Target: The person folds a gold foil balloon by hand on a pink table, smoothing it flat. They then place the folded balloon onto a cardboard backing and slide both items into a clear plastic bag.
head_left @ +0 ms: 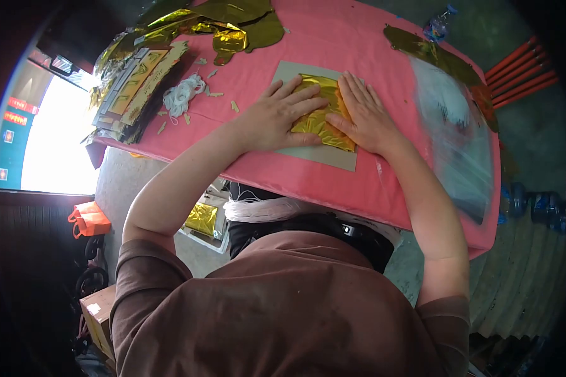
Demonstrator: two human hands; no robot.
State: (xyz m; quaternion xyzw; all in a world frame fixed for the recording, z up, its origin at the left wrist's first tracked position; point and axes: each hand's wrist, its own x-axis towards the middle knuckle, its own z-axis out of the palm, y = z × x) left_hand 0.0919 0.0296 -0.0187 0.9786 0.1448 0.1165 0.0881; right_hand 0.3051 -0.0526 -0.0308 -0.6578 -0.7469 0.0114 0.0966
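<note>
A square of shiny gold foil (pixel 324 129) lies on a grey cardboard sheet (pixel 341 159) on the pink-covered table (pixel 245 164). My left hand (pixel 280 116) rests flat on the left part of the foil and board, fingers spread. On the right, my right hand (pixel 366 119) lies flat too, its thumb over the foil and its fingers along the board's right edge. Both palms press down and grip nothing. Parts of the foil and board are hidden under the hands.
Left of the board are a bundle of white string (pixel 183 95), small scraps and a stack of printed card pieces (pixel 135 88). Gold foil sheets (pixel 251 25) lie at the back. Clear plastic bags (pixel 453 132) cover the right side; a bottle (pixel 437 26) stands at the far right.
</note>
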